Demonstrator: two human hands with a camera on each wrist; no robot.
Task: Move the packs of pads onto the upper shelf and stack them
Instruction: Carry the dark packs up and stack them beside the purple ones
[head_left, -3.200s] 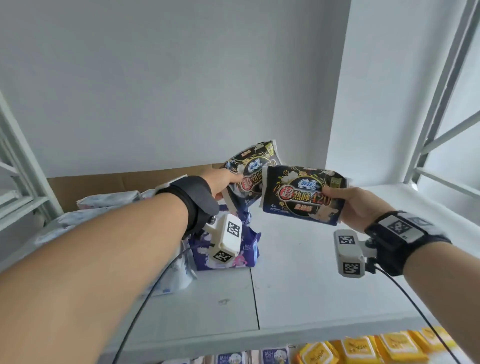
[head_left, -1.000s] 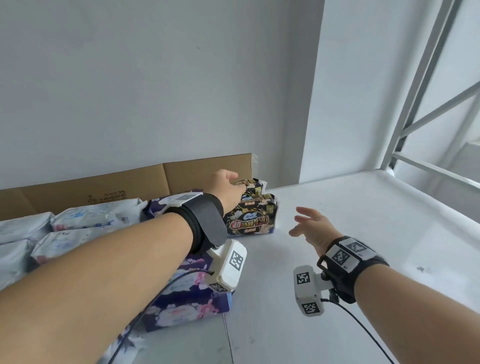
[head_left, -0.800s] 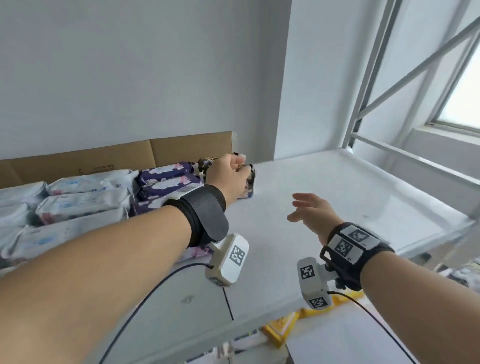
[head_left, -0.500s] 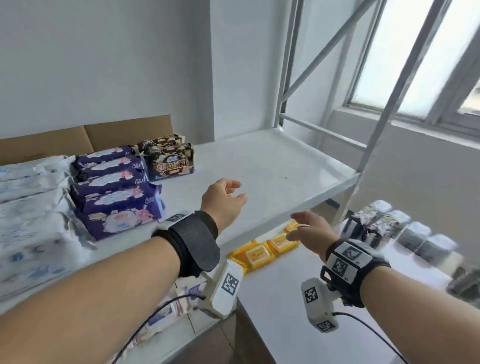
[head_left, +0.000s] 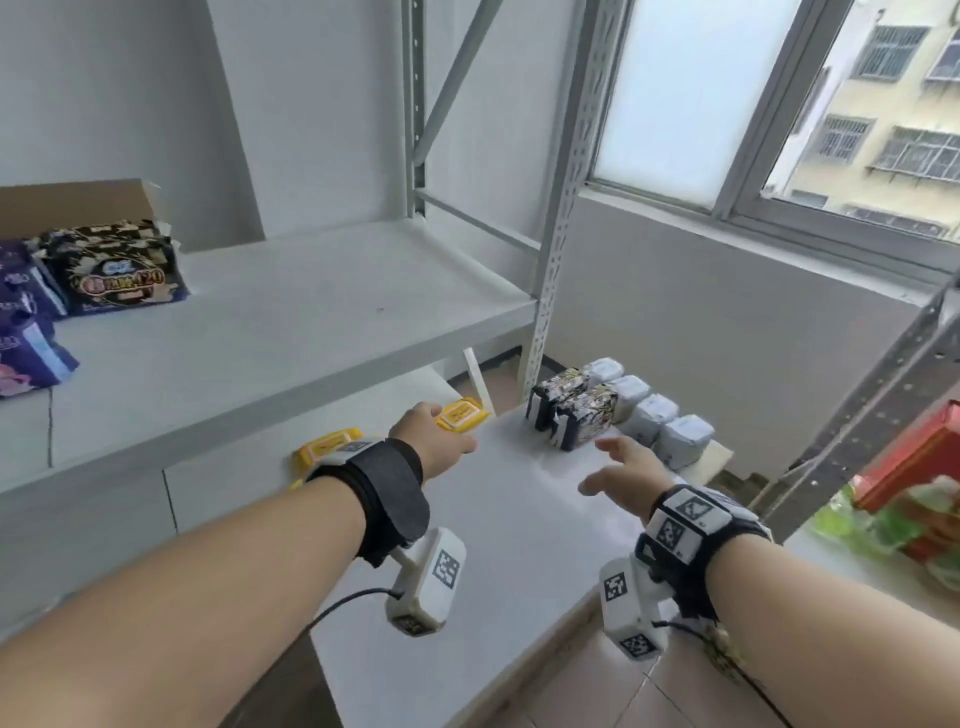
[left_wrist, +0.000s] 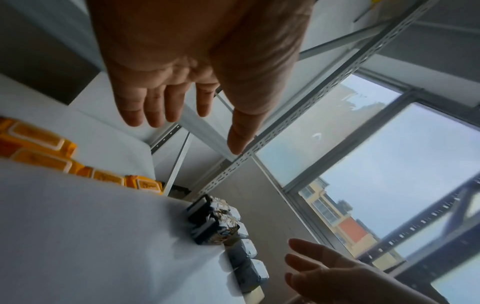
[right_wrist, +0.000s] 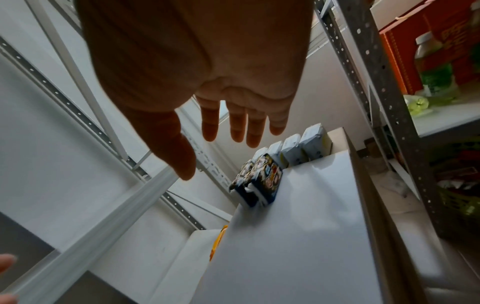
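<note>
My left hand (head_left: 434, 441) has a wide grip and holds nothing, fingers straight; my right hand (head_left: 621, 470) is likewise spread and bare. Both hover over the white worktop (head_left: 498, 571). Two black packs of pads (head_left: 574, 413) stand at its far end, just ahead of my fingertips, beside a row of pale grey packs (head_left: 649, 415). Two more black packs (head_left: 117, 270) lie stacked on the upper shelf (head_left: 291, 322), next to purple packs (head_left: 23, 332). Yellow packs (head_left: 460, 414) lie on the lower shelf.
</note>
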